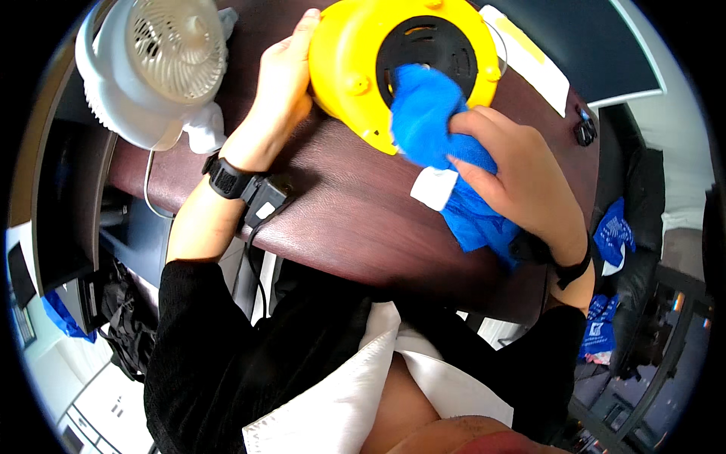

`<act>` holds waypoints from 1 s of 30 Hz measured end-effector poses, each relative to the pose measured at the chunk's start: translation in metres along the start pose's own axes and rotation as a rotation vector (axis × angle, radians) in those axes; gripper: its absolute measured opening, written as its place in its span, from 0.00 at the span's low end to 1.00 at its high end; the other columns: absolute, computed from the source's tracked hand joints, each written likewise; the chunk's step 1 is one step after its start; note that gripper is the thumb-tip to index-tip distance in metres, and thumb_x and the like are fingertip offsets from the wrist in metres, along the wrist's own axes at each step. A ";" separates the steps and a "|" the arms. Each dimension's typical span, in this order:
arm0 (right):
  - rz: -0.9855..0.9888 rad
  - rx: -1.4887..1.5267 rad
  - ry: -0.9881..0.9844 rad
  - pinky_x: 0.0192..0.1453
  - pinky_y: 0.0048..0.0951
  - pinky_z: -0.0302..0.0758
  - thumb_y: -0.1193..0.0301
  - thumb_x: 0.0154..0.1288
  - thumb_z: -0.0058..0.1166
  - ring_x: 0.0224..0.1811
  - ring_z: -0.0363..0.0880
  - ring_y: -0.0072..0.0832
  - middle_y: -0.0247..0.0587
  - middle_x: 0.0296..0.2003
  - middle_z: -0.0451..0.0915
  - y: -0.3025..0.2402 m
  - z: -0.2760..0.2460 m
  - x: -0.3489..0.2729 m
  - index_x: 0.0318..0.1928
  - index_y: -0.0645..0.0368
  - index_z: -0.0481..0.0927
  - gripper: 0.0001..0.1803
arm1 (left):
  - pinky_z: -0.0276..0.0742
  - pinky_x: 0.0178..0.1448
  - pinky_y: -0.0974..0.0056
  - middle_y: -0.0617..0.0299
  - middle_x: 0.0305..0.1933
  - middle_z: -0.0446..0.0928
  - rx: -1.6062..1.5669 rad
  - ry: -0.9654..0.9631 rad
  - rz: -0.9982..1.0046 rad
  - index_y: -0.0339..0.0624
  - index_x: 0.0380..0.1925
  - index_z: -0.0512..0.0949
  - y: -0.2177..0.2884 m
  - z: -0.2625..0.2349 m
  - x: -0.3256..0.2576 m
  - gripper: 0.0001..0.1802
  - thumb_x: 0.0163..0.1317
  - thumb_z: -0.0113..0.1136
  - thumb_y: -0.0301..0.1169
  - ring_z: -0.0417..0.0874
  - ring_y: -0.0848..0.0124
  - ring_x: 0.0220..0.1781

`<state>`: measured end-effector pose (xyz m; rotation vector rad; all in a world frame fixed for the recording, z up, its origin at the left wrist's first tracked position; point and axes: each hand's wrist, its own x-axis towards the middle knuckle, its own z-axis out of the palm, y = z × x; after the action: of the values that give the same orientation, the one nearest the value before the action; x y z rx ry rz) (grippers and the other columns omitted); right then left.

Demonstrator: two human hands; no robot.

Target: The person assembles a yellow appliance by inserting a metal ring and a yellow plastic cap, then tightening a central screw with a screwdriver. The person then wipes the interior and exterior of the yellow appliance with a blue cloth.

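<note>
A yellow, rounded plastic thing (344,79) with a slotted black disc (427,49) on its face is at the far middle of the desk; its kind I cannot tell. My left hand (283,83) grips its left edge, fingers partly hidden behind it. My right hand (518,166) is closed around a bunched blue cloth (431,113) with a white label (433,188). The cloth's upper end lies against the lower part of the black disc and the yellow shell, and its loose end hangs toward the desk's near edge.
On the left of the dark reddish desk (340,219) stands a white fan (155,106) with a cable. A white and yellow sheet (533,60) lies at the far right, near a small black object (584,129) and a dark screen (605,45). Blue packages (614,231) rest on a black seat.
</note>
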<state>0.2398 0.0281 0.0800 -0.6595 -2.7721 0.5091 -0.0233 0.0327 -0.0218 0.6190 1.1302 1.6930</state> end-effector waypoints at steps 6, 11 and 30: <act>0.224 -0.193 0.391 0.48 0.34 0.76 0.65 0.65 0.56 0.43 0.82 0.42 0.51 0.41 0.80 0.060 -0.042 -0.018 0.50 0.59 0.76 0.16 | 0.78 0.49 0.68 0.56 0.44 0.83 -0.046 0.080 0.060 0.32 0.44 0.80 0.015 -0.008 0.014 0.20 0.68 0.58 0.42 0.84 0.72 0.41; 0.442 -0.368 0.281 0.50 0.34 0.75 0.62 0.69 0.51 0.46 0.81 0.42 0.52 0.42 0.80 0.117 -0.097 -0.060 0.51 0.59 0.75 0.16 | 0.79 0.48 0.69 0.61 0.44 0.82 0.029 0.145 0.109 0.33 0.48 0.77 0.029 -0.014 0.026 0.23 0.68 0.56 0.44 0.83 0.75 0.42; 0.810 0.064 -0.218 0.21 0.29 0.72 0.44 0.62 0.52 0.15 0.76 0.32 0.44 0.13 0.75 0.124 0.042 0.015 0.25 0.64 0.78 0.31 | 0.80 0.43 0.69 0.58 0.41 0.83 0.082 0.136 0.104 0.34 0.46 0.77 0.031 -0.020 0.024 0.21 0.68 0.57 0.42 0.84 0.74 0.38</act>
<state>0.2618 0.1274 -0.0042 -1.8108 -2.5514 0.8473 -0.0629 0.0438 -0.0057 0.6308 1.2886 1.8062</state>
